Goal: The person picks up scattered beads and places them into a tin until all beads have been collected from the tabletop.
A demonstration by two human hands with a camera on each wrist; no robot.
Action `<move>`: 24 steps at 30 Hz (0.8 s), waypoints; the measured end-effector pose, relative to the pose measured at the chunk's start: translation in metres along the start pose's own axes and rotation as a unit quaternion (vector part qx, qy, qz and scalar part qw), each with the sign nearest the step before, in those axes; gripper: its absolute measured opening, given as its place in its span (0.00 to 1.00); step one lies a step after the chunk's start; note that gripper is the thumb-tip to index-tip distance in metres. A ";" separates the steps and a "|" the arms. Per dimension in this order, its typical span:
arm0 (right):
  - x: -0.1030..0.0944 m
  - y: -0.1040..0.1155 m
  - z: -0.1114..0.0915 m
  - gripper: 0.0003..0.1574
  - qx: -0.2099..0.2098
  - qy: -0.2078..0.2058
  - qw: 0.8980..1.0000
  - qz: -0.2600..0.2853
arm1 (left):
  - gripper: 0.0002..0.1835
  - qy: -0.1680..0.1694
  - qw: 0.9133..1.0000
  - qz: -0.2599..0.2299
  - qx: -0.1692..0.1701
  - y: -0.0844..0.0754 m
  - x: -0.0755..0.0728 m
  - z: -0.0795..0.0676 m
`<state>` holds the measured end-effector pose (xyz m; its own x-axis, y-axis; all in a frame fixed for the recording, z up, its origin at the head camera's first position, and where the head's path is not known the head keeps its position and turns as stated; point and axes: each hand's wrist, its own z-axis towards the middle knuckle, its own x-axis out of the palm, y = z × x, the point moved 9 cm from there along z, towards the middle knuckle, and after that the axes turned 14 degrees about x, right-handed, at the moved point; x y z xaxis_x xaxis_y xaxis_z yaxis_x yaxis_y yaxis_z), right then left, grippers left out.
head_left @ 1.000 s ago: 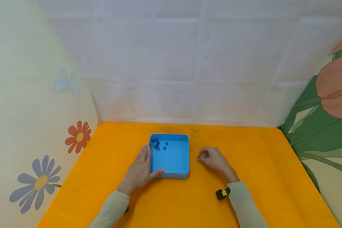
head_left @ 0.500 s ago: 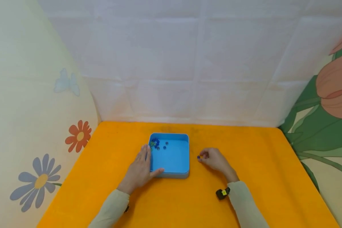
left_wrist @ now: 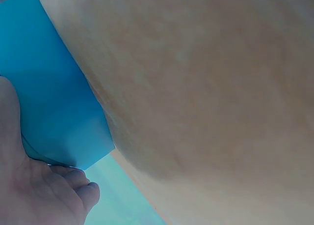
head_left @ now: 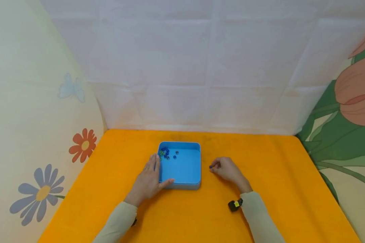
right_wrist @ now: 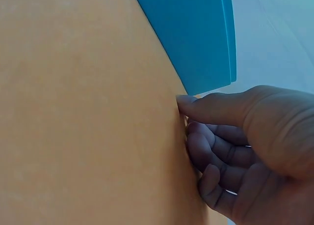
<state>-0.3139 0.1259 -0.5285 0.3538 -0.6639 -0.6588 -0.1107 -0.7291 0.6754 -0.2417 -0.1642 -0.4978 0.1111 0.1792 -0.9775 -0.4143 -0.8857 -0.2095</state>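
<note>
A square blue box (head_left: 182, 168) stands on the orange table, its top uncovered. My left hand (head_left: 147, 180) rests against its left side, fingers straight along the wall and thumb over the front rim. In the left wrist view the palm and fingers (left_wrist: 44, 195) lie at the blue wall. Right of the box, my right hand (head_left: 228, 169) pinches a dark blue marble (head_left: 211, 167) between thumb and forefinger, low over the table. The right wrist view shows that thumb (right_wrist: 211, 108) with the other fingers curled; the marble is hidden there. Several blue and greenish marbles (head_left: 164, 153) cluster in the box's back left corner.
Two marbles (head_left: 174, 157) lie apart from the cluster on the box floor. The orange tabletop (head_left: 182, 219) surrounds the box. A white sheet (head_left: 176, 67) hangs behind, with flower-patterned panels (head_left: 27, 135) at the left and right.
The right hand stays beside the box while the marble at its fingertips shows more plainly than a second ago. The left hand and box hold their places; the view shifts very slightly.
</note>
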 end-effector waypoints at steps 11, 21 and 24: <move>0.001 0.000 0.003 0.05 0.009 0.007 1.000 0.006 | 0.67 0.004 1.000 0.000 0.002 0.001 0.001 0.001; 0.002 -0.002 0.001 0.06 0.017 0.010 1.000 0.009 | 0.66 0.003 1.000 -0.003 0.003 0.002 0.004 0.002; 0.002 -0.001 0.001 0.06 0.016 0.009 1.000 0.009 | 0.66 0.002 1.000 -0.003 0.004 0.002 0.005 0.002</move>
<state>-0.3141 0.1250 -0.5309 0.3685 -0.6742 -0.6400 -0.1463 -0.7220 0.6763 -0.2439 -0.1644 -0.5028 0.1161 0.1825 -0.9763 -0.4210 -0.8812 -0.2148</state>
